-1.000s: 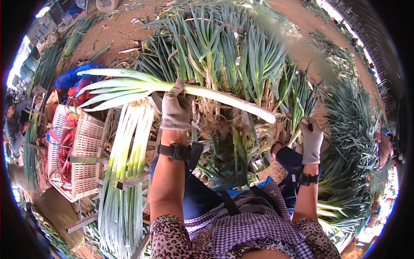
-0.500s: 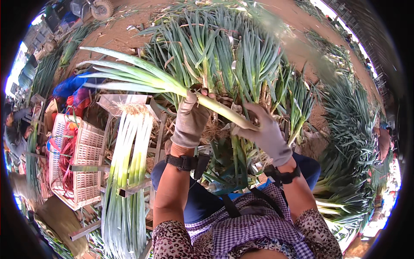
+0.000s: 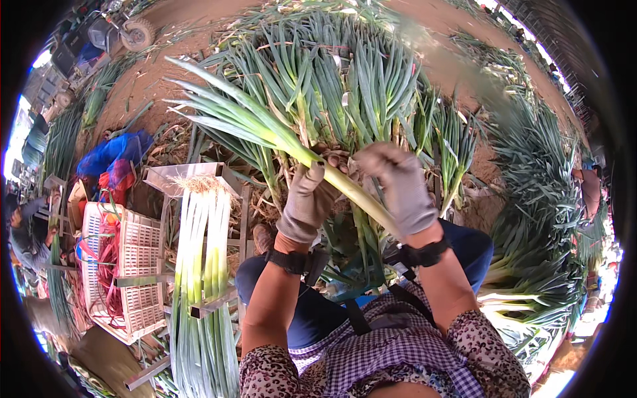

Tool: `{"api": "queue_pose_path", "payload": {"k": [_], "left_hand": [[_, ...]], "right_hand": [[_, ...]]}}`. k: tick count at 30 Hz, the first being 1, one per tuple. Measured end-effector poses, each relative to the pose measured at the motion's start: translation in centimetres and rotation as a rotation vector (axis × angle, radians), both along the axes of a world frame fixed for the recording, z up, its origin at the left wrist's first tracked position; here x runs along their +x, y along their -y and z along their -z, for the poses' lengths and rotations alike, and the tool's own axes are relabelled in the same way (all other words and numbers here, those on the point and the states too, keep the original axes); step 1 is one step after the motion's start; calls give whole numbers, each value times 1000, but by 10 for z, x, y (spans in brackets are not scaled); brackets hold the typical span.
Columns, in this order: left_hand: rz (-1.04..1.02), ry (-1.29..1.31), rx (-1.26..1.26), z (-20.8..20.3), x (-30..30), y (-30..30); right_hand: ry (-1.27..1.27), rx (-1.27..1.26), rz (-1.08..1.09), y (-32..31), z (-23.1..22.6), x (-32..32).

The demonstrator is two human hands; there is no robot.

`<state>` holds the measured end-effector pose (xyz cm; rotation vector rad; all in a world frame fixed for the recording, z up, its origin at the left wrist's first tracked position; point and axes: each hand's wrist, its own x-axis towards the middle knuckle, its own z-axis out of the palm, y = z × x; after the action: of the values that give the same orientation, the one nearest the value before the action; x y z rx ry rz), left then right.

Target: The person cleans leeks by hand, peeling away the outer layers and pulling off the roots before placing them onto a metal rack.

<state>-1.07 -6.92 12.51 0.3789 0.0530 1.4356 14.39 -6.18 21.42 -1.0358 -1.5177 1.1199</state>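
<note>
At centre, left hand (image 3: 305, 209) gripping leek (image 3: 286, 141); right hand (image 3: 401, 186) blurred alongside, grip unclear.

My left glove (image 3: 307, 207) was of matt cloth, the leek (image 3: 358, 197) smooth and slightly glossy; at the upper edge of the metal rack (image 3: 227, 177), roots (image 3: 203, 183) looked rough.

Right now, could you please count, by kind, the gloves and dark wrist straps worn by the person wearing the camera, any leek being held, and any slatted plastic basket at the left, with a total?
Grey gloves: 2
Dark wrist straps: 2
Held leek: 1
Slatted plastic basket: 1
Total: 6
</note>
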Motion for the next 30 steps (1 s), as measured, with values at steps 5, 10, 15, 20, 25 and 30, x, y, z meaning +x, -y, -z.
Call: {"api": "queue_pose_path", "payload": {"k": [5,10,15,20,25,30], "left_hand": [[-219,-57,22,-7,-10,-7],[-382,-127,-37,-12,-17,-9],[-461,-222,-83,-23,-20,3],[-513,-346,-133,-30,-19,7],[-228,-4,-319,7,-17,0],[-490,-430,-285,-20,-16,15]], "right_hand": [[342,295,164,4,3,52],[782,395,123,32,16,35],[675,405,192,13,46,35],[559,692,227,8,34,7],[274,676,16,17,14,-74],[588,539,381,-11,25,-25]]}}
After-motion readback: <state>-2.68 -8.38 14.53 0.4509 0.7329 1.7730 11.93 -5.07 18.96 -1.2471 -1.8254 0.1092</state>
